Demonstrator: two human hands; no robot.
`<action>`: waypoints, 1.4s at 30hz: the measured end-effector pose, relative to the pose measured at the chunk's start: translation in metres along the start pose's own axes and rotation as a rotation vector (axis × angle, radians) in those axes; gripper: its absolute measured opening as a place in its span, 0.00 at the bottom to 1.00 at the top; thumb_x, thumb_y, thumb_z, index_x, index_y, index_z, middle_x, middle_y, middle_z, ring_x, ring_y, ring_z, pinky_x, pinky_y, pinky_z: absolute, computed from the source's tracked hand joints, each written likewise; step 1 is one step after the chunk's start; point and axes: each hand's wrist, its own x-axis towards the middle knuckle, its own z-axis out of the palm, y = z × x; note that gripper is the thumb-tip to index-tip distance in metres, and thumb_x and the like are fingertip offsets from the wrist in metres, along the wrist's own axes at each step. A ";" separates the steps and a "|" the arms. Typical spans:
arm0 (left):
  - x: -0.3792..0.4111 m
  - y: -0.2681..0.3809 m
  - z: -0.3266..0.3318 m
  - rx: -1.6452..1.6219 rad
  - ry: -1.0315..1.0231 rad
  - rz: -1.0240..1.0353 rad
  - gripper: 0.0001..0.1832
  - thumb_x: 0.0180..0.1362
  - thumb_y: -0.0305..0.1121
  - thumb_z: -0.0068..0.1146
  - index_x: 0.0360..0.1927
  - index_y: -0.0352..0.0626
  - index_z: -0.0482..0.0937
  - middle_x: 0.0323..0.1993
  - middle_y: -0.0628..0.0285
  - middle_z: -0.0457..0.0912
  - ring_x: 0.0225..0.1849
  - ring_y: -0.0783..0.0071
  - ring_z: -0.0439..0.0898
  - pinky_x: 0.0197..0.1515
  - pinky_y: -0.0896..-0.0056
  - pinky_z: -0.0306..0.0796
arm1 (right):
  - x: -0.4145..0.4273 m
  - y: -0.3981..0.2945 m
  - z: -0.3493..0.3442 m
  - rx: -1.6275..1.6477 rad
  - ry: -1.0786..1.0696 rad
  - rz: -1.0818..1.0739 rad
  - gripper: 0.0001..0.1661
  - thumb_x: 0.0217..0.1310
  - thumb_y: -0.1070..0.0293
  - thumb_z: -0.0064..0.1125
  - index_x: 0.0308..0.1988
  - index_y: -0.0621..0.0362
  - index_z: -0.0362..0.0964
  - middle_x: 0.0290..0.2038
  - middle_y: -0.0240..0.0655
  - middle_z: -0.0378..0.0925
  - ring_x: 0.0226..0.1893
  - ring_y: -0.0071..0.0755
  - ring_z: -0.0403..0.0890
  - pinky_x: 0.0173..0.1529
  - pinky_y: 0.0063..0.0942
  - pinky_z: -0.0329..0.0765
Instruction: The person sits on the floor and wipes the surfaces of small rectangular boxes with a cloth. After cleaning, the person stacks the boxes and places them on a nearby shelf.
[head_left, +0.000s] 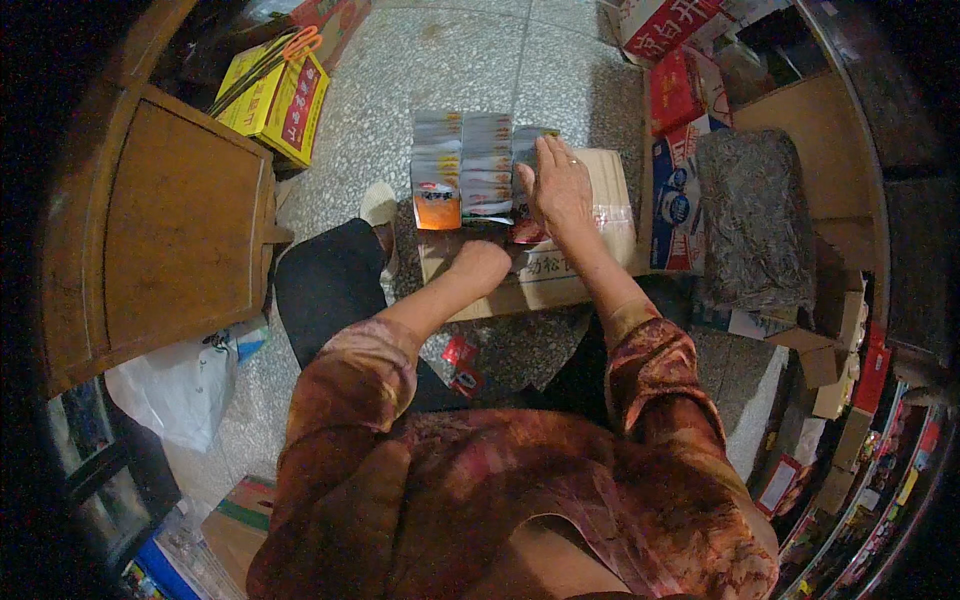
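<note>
A cardboard carton (611, 202) bearing printed writing lies before me on the floor. On it sit three columns of overlapping small foil snack packets. The left column (437, 150) ends in an orange-fronted packet (437, 210) facing up. The middle column (487, 157) shows mostly grey packet edges. My right hand (559, 184) rests palm down over the right column, its thumb apart from the fingers. Part of a red packet (527, 231) shows below that hand. My left hand (484, 266) is curled at the near end of the columns. Its fingertips are hidden, so any hold cannot be made out.
Red packets or wrappers (463, 367) lie on the floor between my legs. A wooden cabinet (184, 217) and a yellow box (277, 97) with orange-handled tongs (300, 43) stand left. At right are a wrapped dark bundle (754, 217), stacked boxes (679, 90) and stocked shelves (870, 480).
</note>
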 end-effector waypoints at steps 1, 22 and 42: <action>0.000 0.000 -0.001 0.007 -0.007 0.015 0.08 0.47 0.27 0.54 0.28 0.37 0.84 0.30 0.51 0.83 0.35 0.53 0.84 0.36 0.55 0.78 | 0.000 0.005 0.006 -0.013 0.062 -0.053 0.32 0.62 0.52 0.53 0.56 0.67 0.64 0.59 0.50 0.67 0.64 0.52 0.63 0.63 0.46 0.62; -0.001 -0.002 0.012 -0.020 0.096 -0.029 0.08 0.48 0.26 0.53 0.27 0.36 0.82 0.29 0.48 0.82 0.34 0.53 0.84 0.35 0.56 0.78 | 0.006 0.002 0.003 -0.126 0.002 -0.060 0.33 0.65 0.52 0.47 0.61 0.63 0.61 0.67 0.45 0.56 0.69 0.46 0.54 0.69 0.42 0.55; -0.035 -0.033 0.002 -0.465 0.207 -0.215 0.20 0.48 0.38 0.57 0.44 0.39 0.77 0.39 0.44 0.80 0.44 0.46 0.79 0.46 0.49 0.73 | -0.060 0.092 0.034 0.337 -0.245 0.576 0.25 0.57 0.63 0.56 0.52 0.64 0.71 0.45 0.51 0.79 0.44 0.51 0.81 0.48 0.38 0.75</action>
